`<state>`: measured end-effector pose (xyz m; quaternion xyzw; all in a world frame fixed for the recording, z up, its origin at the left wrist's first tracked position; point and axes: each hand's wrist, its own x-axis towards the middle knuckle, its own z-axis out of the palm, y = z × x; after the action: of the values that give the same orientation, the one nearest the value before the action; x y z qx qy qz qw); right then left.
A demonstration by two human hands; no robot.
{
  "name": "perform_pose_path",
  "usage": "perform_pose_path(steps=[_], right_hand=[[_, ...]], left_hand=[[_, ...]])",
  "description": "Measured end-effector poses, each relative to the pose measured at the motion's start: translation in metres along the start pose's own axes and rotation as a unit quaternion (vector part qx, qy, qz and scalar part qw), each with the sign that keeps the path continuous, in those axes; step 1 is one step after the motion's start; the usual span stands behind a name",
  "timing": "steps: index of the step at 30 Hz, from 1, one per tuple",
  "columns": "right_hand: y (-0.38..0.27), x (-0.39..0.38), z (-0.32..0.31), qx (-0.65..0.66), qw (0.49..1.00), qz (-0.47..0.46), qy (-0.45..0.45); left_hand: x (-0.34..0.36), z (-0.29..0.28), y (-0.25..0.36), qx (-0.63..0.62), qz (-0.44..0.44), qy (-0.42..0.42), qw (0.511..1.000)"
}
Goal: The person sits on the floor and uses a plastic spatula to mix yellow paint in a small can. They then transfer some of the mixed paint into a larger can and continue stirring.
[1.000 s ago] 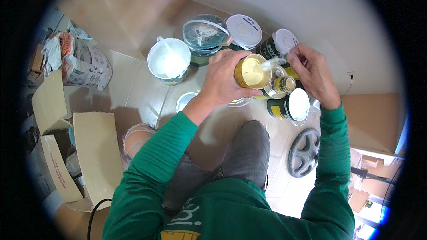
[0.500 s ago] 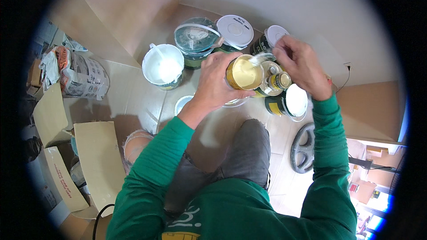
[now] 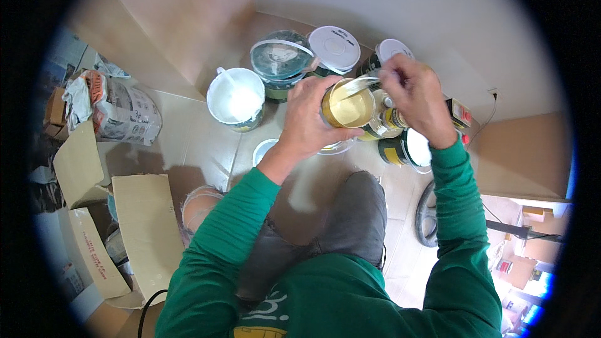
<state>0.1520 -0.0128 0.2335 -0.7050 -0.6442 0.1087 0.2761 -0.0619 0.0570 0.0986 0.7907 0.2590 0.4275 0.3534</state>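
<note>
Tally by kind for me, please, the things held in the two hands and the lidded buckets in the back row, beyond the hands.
Yellow can, held in the left hand: 1
Pale flat tool, held in the right hand: 1
Bucket with a greenish lid: 1
Buckets with pale lids: 2
Total: 5

Right hand (image 3: 413, 97) nearer the can (image 3: 360, 119), pale tool (image 3: 361, 84) farther over its mouth, dark box (image 3: 460, 113) newly visible
</note>
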Motion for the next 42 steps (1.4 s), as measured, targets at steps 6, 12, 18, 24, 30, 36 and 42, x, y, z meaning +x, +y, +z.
perform_pose_path(steps=[6, 12, 18, 24, 30, 36, 42], right_hand=[[-0.007, -0.005, 0.013, 0.073, 0.997, -0.008, -0.013], [-0.001, -0.009, 0.000, 0.031, 0.999, 0.029, -0.009], [-0.020, -0.004, -0.009, -0.028, 0.996, 0.072, 0.041], [-0.040, -0.005, 0.009, -0.015, 0.998, 0.014, 0.064], [-0.031, 0.005, -0.015, 0.008, 0.999, -0.009, 0.048], [-0.014, 0.008, -0.045, -0.047, 0.995, -0.011, -0.088], [-0.003, -0.005, -0.008, 0.060, 0.998, 0.008, 0.005]], left_hand=[[0.002, 0.001, -0.003, 0.009, 0.011, 0.028, 1.000], [0.002, -0.006, 0.005, 0.021, -0.007, 0.029, 0.999], [0.001, -0.004, 0.006, 0.015, -0.022, 0.036, 0.999], [0.001, -0.004, 0.004, 0.034, -0.024, 0.024, 0.999], [0.000, -0.007, 0.008, 0.012, -0.024, 0.031, 0.999], [0.001, -0.010, 0.006, -0.002, 0.009, 0.032, 0.999], [0.004, -0.003, 0.005, -0.012, 0.037, 0.037, 0.999]])
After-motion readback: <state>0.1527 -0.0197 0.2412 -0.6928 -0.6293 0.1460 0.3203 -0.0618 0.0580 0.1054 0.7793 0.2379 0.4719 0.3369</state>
